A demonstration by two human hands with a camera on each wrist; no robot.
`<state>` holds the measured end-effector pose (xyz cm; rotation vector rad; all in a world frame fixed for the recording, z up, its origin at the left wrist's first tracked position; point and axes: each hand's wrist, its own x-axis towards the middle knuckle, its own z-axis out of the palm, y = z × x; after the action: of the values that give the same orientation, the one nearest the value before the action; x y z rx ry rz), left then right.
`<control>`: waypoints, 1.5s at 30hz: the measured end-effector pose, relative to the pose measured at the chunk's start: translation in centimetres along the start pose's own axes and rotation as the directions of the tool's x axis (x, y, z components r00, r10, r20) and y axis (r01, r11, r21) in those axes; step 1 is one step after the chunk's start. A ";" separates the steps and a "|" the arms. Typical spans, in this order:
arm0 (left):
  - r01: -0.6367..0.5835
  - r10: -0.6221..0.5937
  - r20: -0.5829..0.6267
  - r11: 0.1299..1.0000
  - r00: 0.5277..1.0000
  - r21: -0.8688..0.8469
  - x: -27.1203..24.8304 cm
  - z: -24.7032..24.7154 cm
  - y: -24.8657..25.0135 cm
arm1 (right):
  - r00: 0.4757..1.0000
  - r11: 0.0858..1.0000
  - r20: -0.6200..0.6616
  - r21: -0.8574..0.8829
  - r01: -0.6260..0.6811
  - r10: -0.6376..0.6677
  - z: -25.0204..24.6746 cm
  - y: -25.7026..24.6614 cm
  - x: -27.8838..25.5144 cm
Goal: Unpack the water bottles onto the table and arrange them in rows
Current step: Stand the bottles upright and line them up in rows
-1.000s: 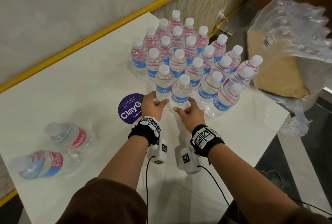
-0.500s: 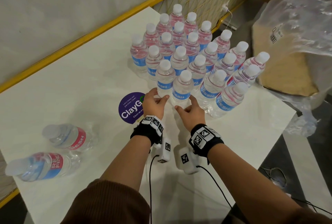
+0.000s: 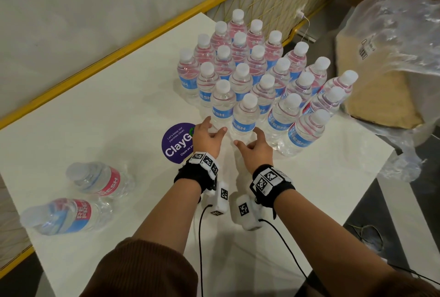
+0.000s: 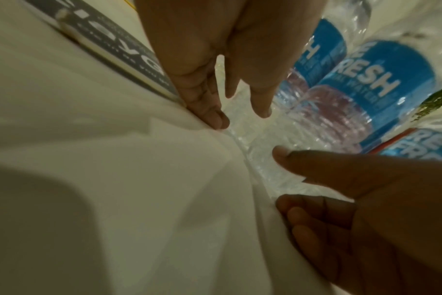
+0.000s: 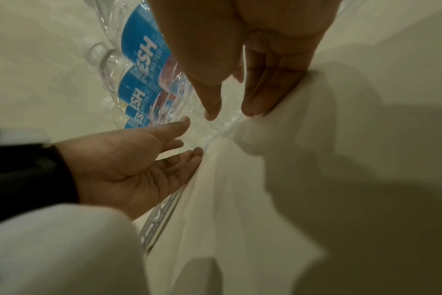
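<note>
Several water bottles (image 3: 258, 63) with white caps and blue or red labels stand upright in rows on the white table (image 3: 123, 96). The nearest bottle (image 3: 245, 116) stands at the front. My left hand (image 3: 215, 125) and right hand (image 3: 247, 136) flank its base, fingers extended and low on the table. In the left wrist view the left hand (image 4: 240, 117) points at clear bottle bases. The right wrist view has the right hand (image 5: 234, 113) doing the same. Neither hand holds a bottle. Two more bottles (image 3: 100, 179) (image 3: 64, 217) lie on their sides at the left.
A purple round sticker (image 3: 177, 143) lies on the table beside my left hand. Crumpled clear plastic wrap (image 3: 392, 35) over a cardboard tray (image 3: 381, 96) sits off the table's right edge. A yellow rail (image 3: 119, 58) runs along the far side.
Both hands stay at the base of the front bottle with barely any shift. The head view has moved slightly.
</note>
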<state>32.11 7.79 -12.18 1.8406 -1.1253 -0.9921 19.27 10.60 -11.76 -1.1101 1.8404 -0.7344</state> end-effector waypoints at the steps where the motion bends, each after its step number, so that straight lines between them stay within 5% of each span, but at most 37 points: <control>1: 0.016 -0.016 0.007 1.000 1.000 -0.002 -0.4 -0.4 0.1 | 1.000 1.000 0.011 0.003 -0.010 0.010 -0.1 0.1 -0.2; 6: -0.064 0.053 -0.100 0.992 0.994 -0.111 -4.0 -4.9 -0.1 | 0.998 1.000 0.064 -0.006 -0.019 0.019 0.4 0.5 -3.1; 12: -0.206 0.154 -0.376 0.973 0.914 -0.101 -9.3 -12.5 -2.7 | 0.955 0.983 0.234 0.021 0.181 -0.181 6.1 -2.3 -9.6; 17: -0.156 0.079 -0.518 0.982 0.852 -0.107 -13.4 -17.3 -6.2 | 0.879 0.941 0.337 0.090 0.326 -0.337 9.9 -6.6 -14.0; 26: -0.195 0.131 -0.746 0.981 0.653 0.003 -17.1 -23.2 -9.8 | 0.698 0.847 0.560 0.011 0.532 -0.446 15.4 -13.5 -17.9; 27: -0.164 0.121 -0.741 0.986 0.660 0.014 -16.7 -23.6 -9.9 | 0.703 0.849 0.552 0.019 0.528 -0.449 15.6 -13.9 -18.2; 30: -0.084 -0.003 -0.543 0.987 0.840 -0.136 -15.9 -24.2 -9.9 | 0.737 0.860 0.504 0.019 0.511 -0.449 15.5 -14.2 -18.8; 32: -0.081 -0.010 -0.411 0.976 0.912 -0.202 -15.4 -24.3 -10.1 | 0.745 0.861 0.498 0.006 0.508 -0.443 14.8 -13.8 -19.2; 36: -0.043 -0.018 -0.316 0.982 0.948 -0.183 -14.8 -23.8 -9.9 | 0.737 0.831 0.496 -0.054 0.554 -0.460 12.0 -12.4 -20.0; 45: -0.173 0.176 0.002 0.969 0.984 -0.176 -15.4 -14.0 -4.5 | 0.885 0.895 0.225 -0.098 0.436 -0.407 1.1 -6.3 -17.9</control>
<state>41.22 26.23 -6.81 1.5677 -1.1507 -0.9746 27.26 23.88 -0.79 -1.6536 1.5140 -0.7068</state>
